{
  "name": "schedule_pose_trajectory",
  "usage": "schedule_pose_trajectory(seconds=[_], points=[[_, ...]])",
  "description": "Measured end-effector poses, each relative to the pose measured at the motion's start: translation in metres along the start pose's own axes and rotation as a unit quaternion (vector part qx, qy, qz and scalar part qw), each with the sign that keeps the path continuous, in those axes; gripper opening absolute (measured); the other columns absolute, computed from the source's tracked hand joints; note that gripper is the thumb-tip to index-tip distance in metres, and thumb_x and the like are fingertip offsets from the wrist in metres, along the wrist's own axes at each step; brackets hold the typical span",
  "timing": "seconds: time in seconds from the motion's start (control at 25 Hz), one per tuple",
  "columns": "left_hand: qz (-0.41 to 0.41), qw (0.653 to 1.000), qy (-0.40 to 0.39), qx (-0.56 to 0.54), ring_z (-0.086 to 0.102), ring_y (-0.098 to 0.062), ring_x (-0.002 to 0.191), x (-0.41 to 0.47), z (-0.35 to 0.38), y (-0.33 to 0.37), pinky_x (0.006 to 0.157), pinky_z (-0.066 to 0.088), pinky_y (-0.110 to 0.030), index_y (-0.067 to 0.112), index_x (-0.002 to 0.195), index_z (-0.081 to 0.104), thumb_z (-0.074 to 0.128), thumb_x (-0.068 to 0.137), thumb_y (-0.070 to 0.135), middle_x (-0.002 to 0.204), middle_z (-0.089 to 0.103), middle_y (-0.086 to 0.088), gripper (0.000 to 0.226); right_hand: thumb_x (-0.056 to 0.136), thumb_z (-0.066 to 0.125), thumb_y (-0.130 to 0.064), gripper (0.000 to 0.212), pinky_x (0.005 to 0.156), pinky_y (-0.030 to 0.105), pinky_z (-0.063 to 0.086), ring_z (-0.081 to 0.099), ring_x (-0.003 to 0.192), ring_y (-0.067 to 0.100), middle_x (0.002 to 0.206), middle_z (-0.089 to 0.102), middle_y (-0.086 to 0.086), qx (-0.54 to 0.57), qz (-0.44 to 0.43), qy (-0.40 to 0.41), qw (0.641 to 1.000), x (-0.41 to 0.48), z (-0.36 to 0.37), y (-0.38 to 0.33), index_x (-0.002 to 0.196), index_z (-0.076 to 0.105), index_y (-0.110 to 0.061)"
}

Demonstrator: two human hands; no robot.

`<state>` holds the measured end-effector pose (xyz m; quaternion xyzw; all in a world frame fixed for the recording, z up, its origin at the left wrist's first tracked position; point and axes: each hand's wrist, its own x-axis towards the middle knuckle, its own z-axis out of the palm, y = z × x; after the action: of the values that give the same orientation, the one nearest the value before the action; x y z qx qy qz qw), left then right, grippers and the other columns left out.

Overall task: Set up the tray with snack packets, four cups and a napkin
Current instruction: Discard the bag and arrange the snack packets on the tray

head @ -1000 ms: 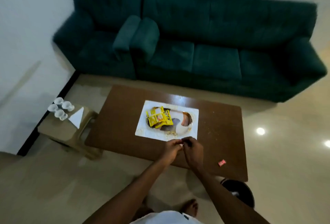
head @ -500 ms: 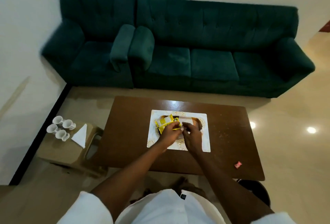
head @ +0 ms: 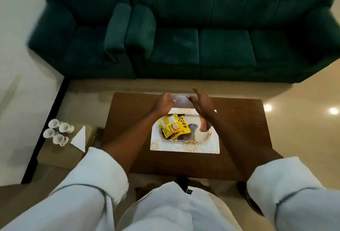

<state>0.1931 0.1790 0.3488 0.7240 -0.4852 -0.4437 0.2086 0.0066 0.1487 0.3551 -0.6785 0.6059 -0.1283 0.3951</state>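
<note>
Shiny yellow plastic snack packets (head: 173, 128) on smooth white gold-patterned rectangular tray (head: 184, 148). Polished brown wooden table (head: 125, 105), glazed-looking small white cups (head: 64, 127), matt white triangular napkin (head: 80, 137). Plush cloth on dark green sofa (head: 226, 50).

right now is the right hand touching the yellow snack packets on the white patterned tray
Apart. Head view: the right hand is open over the tray's far edge, with bare tray between it and the packets.

Four white cups (head: 64, 127); one folded napkin (head: 80, 137); one tray (head: 203, 136); at least two yellow snack packets (head: 175, 126).
</note>
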Motion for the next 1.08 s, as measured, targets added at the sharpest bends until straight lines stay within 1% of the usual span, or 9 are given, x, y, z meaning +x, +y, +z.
schedule_pose_trajectory(seconds=[0.24, 0.4, 0.48, 0.56, 0.6, 0.68, 0.72, 0.96, 1.08], points=[[-0.107, 0.992, -0.056, 0.038, 0.05, -0.033, 0.14, 0.084, 0.056, -0.081, 0.112, 0.043, -0.04, -0.002, 0.15, 0.043, 0.064, 0.101, 0.02, 0.153, 0.048, -0.021, 0.057, 0.106, 0.054, -0.04, 0.06, 0.115, 0.039, 0.039, 0.05, 0.142, 0.033, 0.152, 0.054, 0.019, 0.006, 0.092, -0.08, 0.993, 0.071, 0.055, 0.087, 0.153, 0.046, -0.003], [-0.212, 0.968, -0.102, 0.088, 0.042, -0.04, 0.144, 0.138, 0.115, -0.159, 0.115, 0.04, -0.045, 0.001, 0.154, 0.032, 0.063, 0.098, 0.046, 0.158, 0.035, -0.024, 0.079, 0.103, 0.048, -0.059, 0.061, 0.114, 0.042, 0.041, 0.06, 0.132, 0.031, 0.137, 0.068, 0.01, -0.037, 0.153, -0.1, 0.983, 0.109, 0.122, 0.165, 0.148, 0.053, -0.018], [-0.251, 0.957, -0.098, 0.107, 0.031, -0.043, 0.15, 0.16, 0.142, -0.186, 0.119, 0.035, -0.05, 0.007, 0.161, 0.018, 0.062, 0.092, 0.062, 0.165, 0.02, -0.021, 0.099, 0.102, 0.051, -0.059, 0.058, 0.096, 0.023, 0.046, 0.071, 0.107, 0.023, 0.125, 0.074, 0.011, -0.037, 0.174, -0.088, 0.98, 0.127, 0.153, 0.195, 0.142, 0.06, -0.017], [-0.258, 0.955, -0.044, 0.139, 0.033, -0.044, 0.146, 0.174, 0.165, -0.196, 0.114, 0.037, -0.052, 0.009, 0.159, 0.021, 0.063, 0.083, 0.074, 0.162, 0.022, -0.017, 0.108, 0.1, 0.061, -0.05, 0.056, 0.066, 0.008, 0.045, 0.067, 0.076, 0.011, 0.112, 0.076, 0.015, 0.021, 0.22, -0.081, 0.972, 0.138, 0.177, 0.215, 0.136, 0.062, -0.007], [-0.259, 0.953, -0.018, 0.155, 0.036, -0.043, 0.142, 0.181, 0.176, -0.2, 0.111, 0.039, -0.051, 0.009, 0.157, 0.025, 0.063, 0.078, 0.079, 0.158, 0.026, -0.016, 0.112, 0.099, 0.064, -0.048, 0.056, 0.069, 0.01, 0.049, 0.066, 0.076, 0.013, 0.112, 0.074, 0.017, 0.041, 0.24, -0.091, 0.966, 0.142, 0.19, 0.222, 0.133, 0.06, -0.003], [-0.264, 0.948, 0.01, 0.178, 0.038, -0.041, 0.136, 0.188, 0.193, -0.205, 0.107, 0.039, -0.048, 0.008, 0.156, 0.027, 0.06, 0.071, 0.086, 0.154, 0.029, -0.014, 0.12, 0.095, 0.069, -0.049, 0.058, 0.087, 0.031, 0.054, 0.068, 0.092, 0.021, 0.113, 0.073, 0.014, 0.056, 0.262, -0.095, 0.959, 0.145, 0.214, 0.234, 0.127, 0.058, -0.002], [-0.268, 0.946, 0.012, 0.182, 0.036, -0.04, 0.136, 0.189, 0.199, -0.207, 0.106, 0.039, -0.047, 0.008, 0.156, 0.027, 0.059, 0.068, 0.087, 0.154, 0.027, -0.013, 0.122, 0.093, 0.071, -0.05, 0.056, 0.087, 0.036, 0.054, 0.069, 0.094, 0.021, 0.109, 0.074, 0.01, 0.064, 0.272, -0.089, 0.956, 0.144, 0.224, 0.236, 0.123, 0.058, -0.005], [-0.277, 0.947, 0.022, 0.161, 0.028, -0.039, 0.139, 0.186, 0.209, -0.214, 0.099, 0.045, -0.046, 0.016, 0.156, 0.025, 0.072, 0.063, 0.079, 0.158, 0.02, -0.008, 0.121, 0.088, 0.07, -0.015, 0.027, 0.074, 0.033, 0.046, 0.061, 0.091, 0.022, 0.109, 0.068, 0.011, 0.081, 0.25, -0.081, 0.961, 0.143, 0.248, 0.236, 0.112, 0.068, -0.004], [-0.277, 0.95, 0.026, 0.139, 0.028, -0.04, 0.138, 0.187, 0.205, -0.213, 0.092, 0.047, -0.045, 0.017, 0.156, 0.023, 0.075, 0.066, 0.068, 0.157, 0.019, -0.009, 0.116, 0.084, 0.069, -0.007, 0.007, 0.066, 0.036, 0.042, 0.056, 0.074, 0.022, 0.082, 0.066, 0.014, 0.135, 0.255, -0.091, 0.953, 0.14, 0.249, 0.235, 0.088, 0.072, -0.002]])
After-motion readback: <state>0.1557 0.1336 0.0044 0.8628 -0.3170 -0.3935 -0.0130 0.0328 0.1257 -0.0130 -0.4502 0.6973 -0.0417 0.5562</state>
